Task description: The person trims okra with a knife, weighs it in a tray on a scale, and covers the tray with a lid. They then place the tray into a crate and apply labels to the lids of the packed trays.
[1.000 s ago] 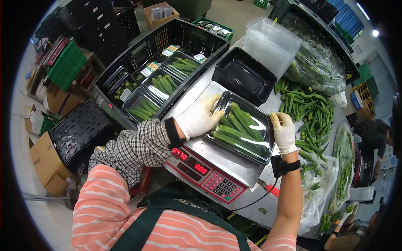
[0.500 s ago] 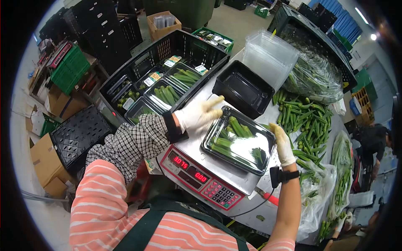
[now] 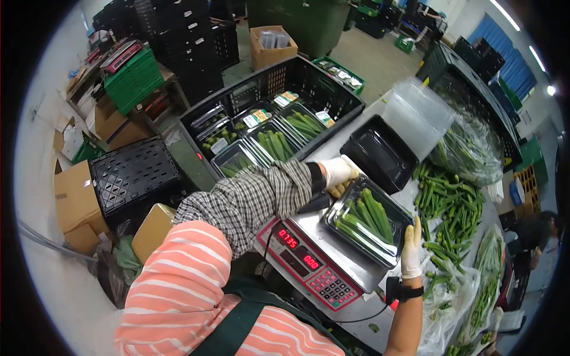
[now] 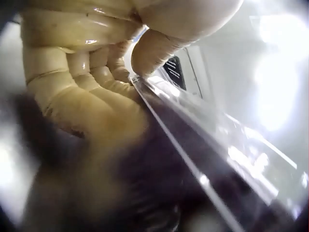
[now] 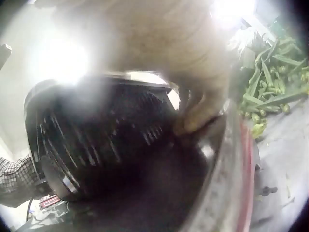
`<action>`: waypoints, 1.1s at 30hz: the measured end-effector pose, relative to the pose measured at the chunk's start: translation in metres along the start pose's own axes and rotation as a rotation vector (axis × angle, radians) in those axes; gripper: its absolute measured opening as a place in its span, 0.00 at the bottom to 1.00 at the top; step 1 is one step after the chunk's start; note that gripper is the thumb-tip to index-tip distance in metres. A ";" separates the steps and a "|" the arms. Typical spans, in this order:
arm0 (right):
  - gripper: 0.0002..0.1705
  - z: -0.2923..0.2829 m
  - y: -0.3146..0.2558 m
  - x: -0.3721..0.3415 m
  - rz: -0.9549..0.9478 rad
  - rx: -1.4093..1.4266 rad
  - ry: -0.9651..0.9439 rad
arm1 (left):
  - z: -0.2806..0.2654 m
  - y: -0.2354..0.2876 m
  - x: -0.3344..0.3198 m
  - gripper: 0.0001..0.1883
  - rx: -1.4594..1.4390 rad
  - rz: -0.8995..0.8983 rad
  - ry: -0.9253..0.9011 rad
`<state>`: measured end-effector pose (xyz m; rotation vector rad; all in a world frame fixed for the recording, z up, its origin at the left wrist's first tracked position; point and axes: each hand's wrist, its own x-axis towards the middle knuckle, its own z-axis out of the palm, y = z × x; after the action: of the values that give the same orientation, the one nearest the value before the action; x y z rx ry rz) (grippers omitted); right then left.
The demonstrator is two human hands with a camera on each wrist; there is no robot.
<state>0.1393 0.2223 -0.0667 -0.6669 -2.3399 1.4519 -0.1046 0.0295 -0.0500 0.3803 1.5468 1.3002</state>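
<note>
A black tray with a clear lid [image 3: 388,252], filled with green okra [image 3: 373,215], is over the metal plate of the red-framed scale [image 3: 310,259]. At its far left corner the gloved left hand [image 3: 339,174] grips the rim; in the left wrist view that hand [image 4: 91,72] has its thumb and curled fingers closing on the clear edge [image 4: 193,169]. The gloved right hand [image 3: 411,249] lies along the tray's right side, fingers straight and pointing away. In the right wrist view the right hand [image 5: 159,43] touches the dark tray [image 5: 106,130].
An empty black tray [image 3: 380,155] and stacked clear lids [image 3: 418,113] stand beyond the scale. A black crate [image 3: 267,89] of packed trays is at left. Loose okra [image 3: 448,204] and plastic bags [image 3: 454,296] lie to the right.
The left hand, spread with extended fingers half a second ago, now grips the tray's corner. The right hand's fingers have straightened. The head view has shifted, and the scale's red digits have changed.
</note>
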 end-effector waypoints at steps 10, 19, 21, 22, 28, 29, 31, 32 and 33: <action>0.28 0.038 -0.067 -0.064 0.245 0.281 0.054 | 0.012 -0.053 -0.113 0.32 0.052 0.533 -0.059; 0.40 0.104 -0.165 0.026 -0.184 0.565 -0.179 | -0.104 0.011 -0.128 0.21 -0.769 0.613 0.228; 0.39 0.084 -0.162 0.032 -0.186 0.478 -0.196 | -0.148 0.029 -0.110 0.18 -0.666 0.635 0.374; 0.36 0.070 -0.155 0.030 -0.223 0.360 -0.118 | -0.174 0.033 -0.092 0.17 -0.593 0.650 0.426; 0.28 -0.040 -0.074 -0.044 0.213 0.244 0.276 | -0.281 0.031 0.065 0.15 -0.452 0.425 0.694; 0.28 -0.057 -0.059 -0.064 0.303 0.186 0.361 | -0.290 0.027 0.091 0.16 -0.434 0.378 0.693; 0.29 -0.090 -0.030 -0.104 0.408 0.121 0.471 | -0.295 0.022 0.130 0.18 -0.375 0.373 0.677; 0.28 -0.105 -0.017 -0.126 0.506 0.121 0.560 | -0.301 0.016 0.153 0.18 -0.330 0.392 0.666; 0.28 -0.118 -0.008 -0.143 0.604 0.122 0.648 | -0.302 0.012 0.168 0.19 -0.342 0.371 0.675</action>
<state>0.3158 0.2316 -0.0102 -1.6195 -1.5978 1.2907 -0.4313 0.0010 -0.1583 -0.0069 1.7956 2.0974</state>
